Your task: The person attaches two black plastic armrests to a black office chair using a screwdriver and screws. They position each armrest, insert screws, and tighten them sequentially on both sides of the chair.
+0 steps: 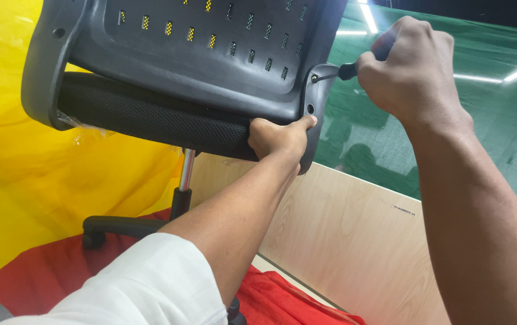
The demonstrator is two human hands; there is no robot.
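Observation:
A dark grey plastic chair backrest (pixel 192 54) with rows of small slots fills the upper left, above a black mesh seat cushion (pixel 150 117). My left hand (pixel 279 137) grips the lower right corner of the backrest frame, thumb on its edge. My right hand (pixel 412 66) is closed round a screwdriver (pixel 339 72); its black shaft meets a screw at the backrest's right-hand bracket (pixel 315 102). Most of the screwdriver's handle is hidden in my fist.
A chrome gas lift column (pixel 186 171) drops to a black chair base arm (pixel 120 225). Red cloth (pixel 282 301) lies below, yellow plastic sheet (pixel 24 180) at left. A pale wooden panel (pixel 342 241) stands at right, green floor (pixel 499 120) beyond.

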